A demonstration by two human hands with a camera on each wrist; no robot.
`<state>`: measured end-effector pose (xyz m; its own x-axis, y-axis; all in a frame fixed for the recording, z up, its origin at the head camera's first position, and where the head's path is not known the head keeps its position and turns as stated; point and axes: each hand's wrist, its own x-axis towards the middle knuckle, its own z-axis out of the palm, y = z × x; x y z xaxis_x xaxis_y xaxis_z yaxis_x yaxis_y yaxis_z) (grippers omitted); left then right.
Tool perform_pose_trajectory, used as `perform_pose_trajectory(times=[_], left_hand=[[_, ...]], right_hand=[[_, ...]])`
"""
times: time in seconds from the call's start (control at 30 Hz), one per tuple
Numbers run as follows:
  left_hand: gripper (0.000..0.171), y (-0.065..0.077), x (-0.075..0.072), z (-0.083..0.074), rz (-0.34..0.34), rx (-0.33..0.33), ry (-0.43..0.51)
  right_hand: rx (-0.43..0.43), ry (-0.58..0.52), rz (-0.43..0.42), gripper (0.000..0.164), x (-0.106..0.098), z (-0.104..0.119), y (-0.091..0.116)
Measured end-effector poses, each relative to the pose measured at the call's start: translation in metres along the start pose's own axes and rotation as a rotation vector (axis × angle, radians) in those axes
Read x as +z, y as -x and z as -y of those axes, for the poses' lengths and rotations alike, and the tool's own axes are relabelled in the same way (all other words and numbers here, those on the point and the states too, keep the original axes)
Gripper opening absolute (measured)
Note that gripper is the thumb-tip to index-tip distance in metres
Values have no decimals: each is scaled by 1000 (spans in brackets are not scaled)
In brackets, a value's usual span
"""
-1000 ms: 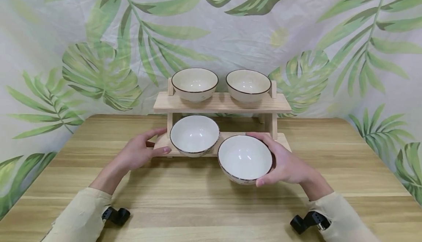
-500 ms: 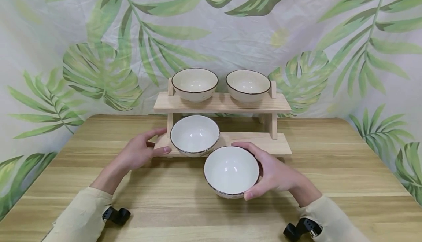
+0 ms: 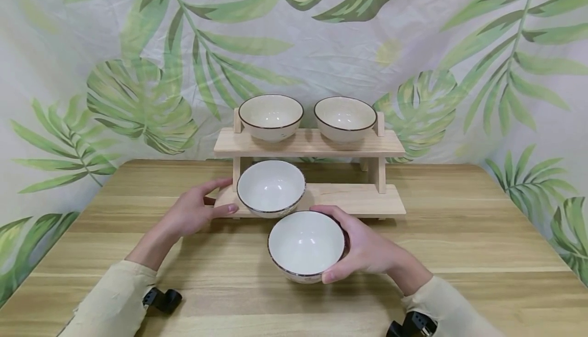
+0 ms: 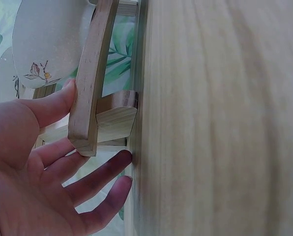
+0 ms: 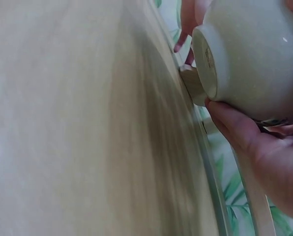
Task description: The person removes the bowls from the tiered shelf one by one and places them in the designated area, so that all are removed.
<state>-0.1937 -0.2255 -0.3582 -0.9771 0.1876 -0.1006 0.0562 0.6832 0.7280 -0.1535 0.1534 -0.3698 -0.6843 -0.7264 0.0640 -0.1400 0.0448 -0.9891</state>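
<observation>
In the head view my right hand [image 3: 365, 247] grips a white bowl [image 3: 305, 247] with a dark rim, thumb on the near side and fingers round the far side. The bowl is raised in front of a two-tier wooden display stand; its foot ring [image 5: 206, 61] shows in the right wrist view. My left hand [image 3: 195, 209] holds the left end of the stand's lower board [image 3: 358, 199], thumb above and fingers beneath. Just right of that thumb, a second white bowl [image 3: 271, 189] sits on the lower board. Its painted flower sprig [image 4: 41, 73] shows in the left wrist view.
Two cream bowls, one on the left [image 3: 271, 117] and one on the right [image 3: 345, 120], stand on the upper board [image 3: 308, 145]. The stand rests on a wood-grain table [image 3: 229, 286]. Behind it hangs a leaf-print cloth [image 3: 331, 51].
My right hand has carried its bowl left and toward me, from before the right of the lower board to near the middle. My left hand and the stand stay put.
</observation>
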Motion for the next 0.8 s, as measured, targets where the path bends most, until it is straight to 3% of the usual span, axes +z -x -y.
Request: perform_pose_trajectory(times=[0.8], left_hand=[[79, 1, -1, -1, 3, 2, 9]], right_hand=[[57, 16, -103, 110, 37, -1, -10]])
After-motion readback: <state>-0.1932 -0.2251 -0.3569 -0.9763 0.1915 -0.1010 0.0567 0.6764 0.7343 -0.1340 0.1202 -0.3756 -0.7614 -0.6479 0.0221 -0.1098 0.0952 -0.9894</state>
